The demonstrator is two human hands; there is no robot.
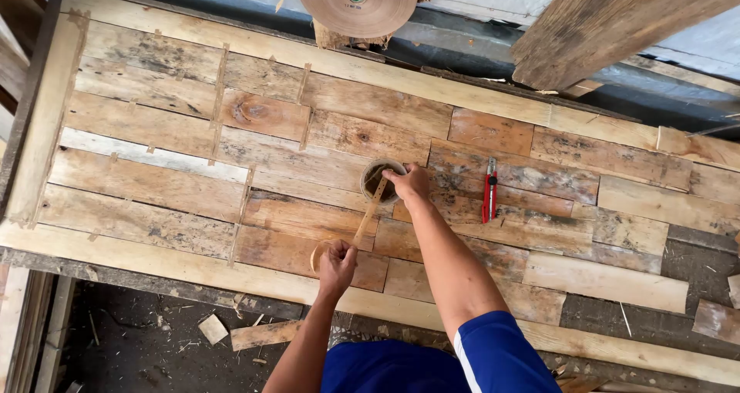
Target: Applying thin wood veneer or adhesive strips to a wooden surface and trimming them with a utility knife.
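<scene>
A single head camera looks almost straight down from above the person's shoulders onto the panel (154, 185) of patched boards, near enough that both forearms fill the lower middle, with the far edge probably facing a wall.

**Open boards left, clutter at centre**

The wooden panel (146, 185) lies bare to the left. At centre, the round pot (381, 178) and thin strip (368, 214) stand in the way; a red utility knife (489, 190) lies just right. The tape roll (356, 1) and slanted plank (617, 19) crowd the far edge.
</scene>
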